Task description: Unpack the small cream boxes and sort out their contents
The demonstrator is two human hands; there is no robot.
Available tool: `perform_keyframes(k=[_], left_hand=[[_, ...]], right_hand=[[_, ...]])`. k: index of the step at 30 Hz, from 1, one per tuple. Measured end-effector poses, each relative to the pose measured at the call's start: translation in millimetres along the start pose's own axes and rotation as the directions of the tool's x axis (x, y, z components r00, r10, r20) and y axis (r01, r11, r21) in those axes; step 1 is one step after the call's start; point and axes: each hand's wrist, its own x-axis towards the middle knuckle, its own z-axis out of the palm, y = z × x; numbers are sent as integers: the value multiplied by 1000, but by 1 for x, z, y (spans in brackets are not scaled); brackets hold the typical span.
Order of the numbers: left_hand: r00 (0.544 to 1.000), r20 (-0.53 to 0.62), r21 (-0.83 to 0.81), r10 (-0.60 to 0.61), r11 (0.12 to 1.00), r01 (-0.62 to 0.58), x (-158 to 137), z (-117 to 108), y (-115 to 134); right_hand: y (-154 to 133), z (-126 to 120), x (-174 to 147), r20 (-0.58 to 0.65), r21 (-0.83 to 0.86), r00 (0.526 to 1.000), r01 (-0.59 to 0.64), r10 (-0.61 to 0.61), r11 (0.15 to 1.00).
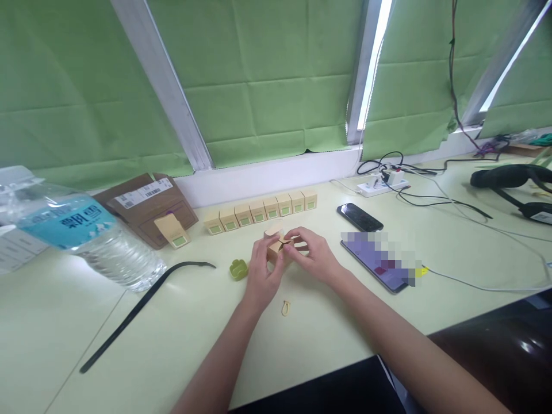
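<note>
Between my two hands sits a small tan cardboard box (273, 253) with its top flaps up. My left hand (263, 270) wraps the box's left side, fingers curled round it. At the right, my right hand (314, 252) pinches a flap at the top of the box with thumb and fingers. What lies inside the box is hidden. Just left of my left hand is a small green flower-shaped piece (238, 269). A small yellowish loop (286, 308) lies on the table in front of the hands.
Behind stands a row of several small boxes (259, 211); another box (172, 231) leans by a brown carton (146, 201). A water bottle (95, 230) and black strap (146, 305) are left. Two phones (359, 217), a power strip (383, 185) and cables are right.
</note>
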Motion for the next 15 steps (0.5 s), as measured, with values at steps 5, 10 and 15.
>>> perform_keyframes(k=[5,10,15], left_hand=[[999,41,-16,-24,1000,25,-2,2,-4],[999,45,4,25,1000,-26,-2,4,-5],[999,24,49,42,998,-43,-3,6,-9]], right_hand=[[1,2,0,-15,-17,1000,19,-19,1000],[1,1,0,-32,-27,999,23,-24,999],[-1,1,0,-21,-18,998,65,-66,998]])
